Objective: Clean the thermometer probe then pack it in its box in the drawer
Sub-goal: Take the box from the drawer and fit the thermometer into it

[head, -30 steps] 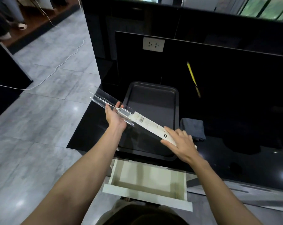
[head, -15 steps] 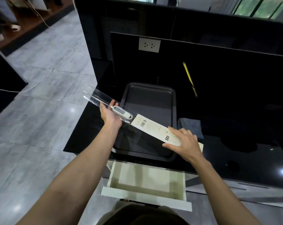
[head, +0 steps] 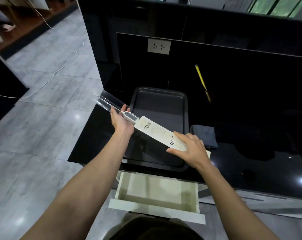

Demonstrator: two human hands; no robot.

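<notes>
Over the tray (head: 184, 108) at the tabletop's near edge, the left hand (head: 121, 121) grips the clear tray holding the thermometer (head: 130, 117), now pushed further into the box (head: 159, 134) the right hand (head: 190, 149) holds, so packing nears completion above the open drawer (head: 157, 207).

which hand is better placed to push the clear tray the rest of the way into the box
Left, probably. The left hand holds the clear tray with the thermometer at the box's open end. The right hand grips the far end of the box, so it suits steadying it.
</notes>
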